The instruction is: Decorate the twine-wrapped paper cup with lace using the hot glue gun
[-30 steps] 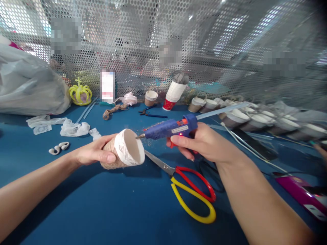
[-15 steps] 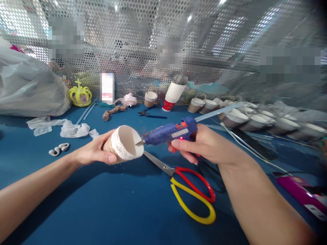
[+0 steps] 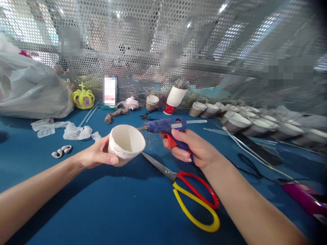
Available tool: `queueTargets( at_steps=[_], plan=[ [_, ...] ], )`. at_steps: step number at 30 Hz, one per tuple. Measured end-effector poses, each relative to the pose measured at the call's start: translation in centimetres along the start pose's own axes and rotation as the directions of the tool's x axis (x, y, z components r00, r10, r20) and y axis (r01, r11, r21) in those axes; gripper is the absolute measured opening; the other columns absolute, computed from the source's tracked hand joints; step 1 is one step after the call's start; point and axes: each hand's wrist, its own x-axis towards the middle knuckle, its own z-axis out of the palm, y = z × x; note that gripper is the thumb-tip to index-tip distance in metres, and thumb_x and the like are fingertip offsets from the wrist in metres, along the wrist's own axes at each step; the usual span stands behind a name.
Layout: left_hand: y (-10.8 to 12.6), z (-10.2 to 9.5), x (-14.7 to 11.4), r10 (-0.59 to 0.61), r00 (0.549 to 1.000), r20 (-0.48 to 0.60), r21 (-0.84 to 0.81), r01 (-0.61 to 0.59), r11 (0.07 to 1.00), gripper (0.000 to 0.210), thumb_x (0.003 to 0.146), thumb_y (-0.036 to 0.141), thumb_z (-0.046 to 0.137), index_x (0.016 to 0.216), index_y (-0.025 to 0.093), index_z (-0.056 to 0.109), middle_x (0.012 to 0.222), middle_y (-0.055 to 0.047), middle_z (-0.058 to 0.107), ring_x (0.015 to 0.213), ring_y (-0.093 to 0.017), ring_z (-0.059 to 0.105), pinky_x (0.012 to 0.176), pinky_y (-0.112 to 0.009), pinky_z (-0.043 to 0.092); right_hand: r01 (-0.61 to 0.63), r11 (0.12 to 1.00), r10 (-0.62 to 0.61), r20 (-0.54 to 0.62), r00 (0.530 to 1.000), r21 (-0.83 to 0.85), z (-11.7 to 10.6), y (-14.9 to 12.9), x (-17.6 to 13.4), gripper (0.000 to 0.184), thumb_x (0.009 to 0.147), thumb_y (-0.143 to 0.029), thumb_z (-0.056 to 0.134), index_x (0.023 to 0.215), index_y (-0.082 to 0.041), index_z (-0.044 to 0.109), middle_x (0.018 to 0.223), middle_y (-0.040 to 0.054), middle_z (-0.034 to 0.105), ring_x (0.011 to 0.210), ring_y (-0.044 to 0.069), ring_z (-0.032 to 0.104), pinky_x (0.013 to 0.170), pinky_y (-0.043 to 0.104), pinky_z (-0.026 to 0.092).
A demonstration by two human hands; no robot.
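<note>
My left hand [image 3: 98,152] is closed around a paper cup [image 3: 127,149], tilted with its open mouth toward me and a white lace band below the rim. In my right hand [image 3: 190,146] is a blue glue gun [image 3: 166,126] with an orange trigger; a clear glue stick [image 3: 196,121] juts from its back. The metal nozzle points left, just behind the cup's far rim; whether it touches is unclear. Below the gun lie large scissors [image 3: 167,172] with one red and one yellow handle, their tip near the cup.
At the back stand a yellow crown-like ornament [image 3: 83,97], a phone [image 3: 110,90], twine [image 3: 112,116], a small handled cup [image 3: 152,101] and stacked paper cups [image 3: 176,97]. Rows of decorated cups [image 3: 237,121] fill the right. Lace [image 3: 76,131] lies left, near a plastic bag [image 3: 33,88].
The glue gun's nozzle has come out of the cup's mouth and moved up behind its rim, the gun now more level. The cup has turned more upright in my left hand.
</note>
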Motion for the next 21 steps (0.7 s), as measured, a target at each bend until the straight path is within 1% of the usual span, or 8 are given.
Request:
queueTargets(
  at_steps=[4,6,9,11,14,15,19,21],
  plan=[
    [-0.12,0.00,0.02,-0.002,1.000,0.000,-0.012,0.002,1.000,0.076,0.060,0.044,0.072,0.123,0.014,0.043,0.093,-0.012,0.061,0.083,-0.024,0.058,0.070,-0.034,0.046,0.012,1.000,-0.012,-0.004,1.000,-0.008,0.00,0.13,0.04,0.029,0.064,-0.039,0.072,0.067,-0.014,0.059,0.060,0.0007,0.062,0.030,0.001,0.031,0.026,0.016,0.022],
    [-0.22,-0.07,0.03,-0.003,1.000,-0.011,-0.020,0.002,1.000,0.076,0.059,0.043,0.072,0.123,0.014,0.042,0.097,-0.012,0.060,0.085,-0.024,0.057,0.071,-0.034,0.046,0.028,0.998,-0.028,0.008,1.000,-0.051,-0.19,0.16,-0.10,0.028,0.066,-0.039,0.071,0.069,-0.013,0.060,0.060,0.0012,0.062,0.030,0.002,0.033,0.026,0.017,0.024],
    [-0.32,-0.23,-0.01,-0.013,0.999,-0.041,-0.030,0.012,0.999,0.077,0.058,0.040,0.074,0.123,0.015,0.040,0.101,-0.012,0.059,0.087,-0.024,0.057,0.072,-0.033,0.045,0.034,0.988,-0.029,0.039,0.999,-0.149,-0.39,0.13,-0.30,0.031,0.069,-0.041,0.068,0.067,-0.012,0.062,0.051,-0.0002,0.057,0.029,0.003,0.033,0.027,0.018,0.025],
    [-0.37,-0.30,-0.05,-0.014,0.999,-0.047,-0.032,0.013,0.999,0.078,0.058,0.039,0.075,0.123,0.015,0.040,0.100,-0.012,0.059,0.087,-0.024,0.057,0.072,-0.032,0.045,0.052,0.985,-0.050,0.016,0.999,-0.163,-0.39,0.08,-0.32,0.032,0.068,-0.043,0.069,0.066,-0.011,0.062,0.052,0.0003,0.057,0.029,0.003,0.034,0.027,0.018,0.024],
    [-0.46,-0.30,-0.05,-0.002,0.999,-0.040,-0.028,0.001,1.000,0.078,0.058,0.039,0.075,0.123,0.014,0.040,0.099,-0.012,0.059,0.084,-0.023,0.057,0.069,-0.031,0.044,0.082,0.985,-0.089,-0.034,0.995,-0.152,-0.36,-0.05,-0.30,0.033,0.066,-0.044,0.070,0.068,-0.012,0.061,0.062,0.0023,0.062,0.031,0.002,0.035,0.027,0.018,0.024],
    [-0.48,-0.28,-0.03,0.000,0.999,-0.039,-0.028,-0.001,1.000,0.078,0.058,0.039,0.075,0.123,0.014,0.041,0.098,-0.012,0.059,0.083,-0.022,0.056,0.068,-0.031,0.044,0.087,0.981,-0.094,-0.035,0.995,-0.171,-0.38,-0.13,-0.34,0.033,0.067,-0.044,0.069,0.068,-0.012,0.061,0.061,0.0020,0.061,0.031,0.002,0.035,0.028,0.018,0.024],
    [-0.47,-0.18,0.12,-0.028,0.999,-0.028,-0.042,0.027,0.999,0.077,0.058,0.038,0.075,0.121,0.014,0.040,0.089,-0.009,0.059,0.072,-0.016,0.053,0.061,-0.025,0.040,0.090,0.940,-0.085,0.030,0.996,-0.330,-0.59,-0.54,-0.72,0.033,0.071,-0.044,0.066,0.065,-0.012,0.061,0.045,-0.0021,0.051,0.030,0.004,0.037,0.029,0.018,0.026],
    [-0.44,-0.17,0.17,-0.032,0.999,-0.036,-0.051,0.030,0.998,0.077,0.057,0.037,0.076,0.121,0.013,0.040,0.089,-0.008,0.059,0.072,-0.015,0.052,0.060,-0.024,0.038,0.101,0.921,-0.091,0.043,0.995,-0.375,-0.63,-0.73,-0.89,0.035,0.073,-0.045,0.065,0.065,-0.011,0.061,0.039,-0.0041,0.045,0.030,0.005,0.036,0.030,0.019,0.026]
  ],
)
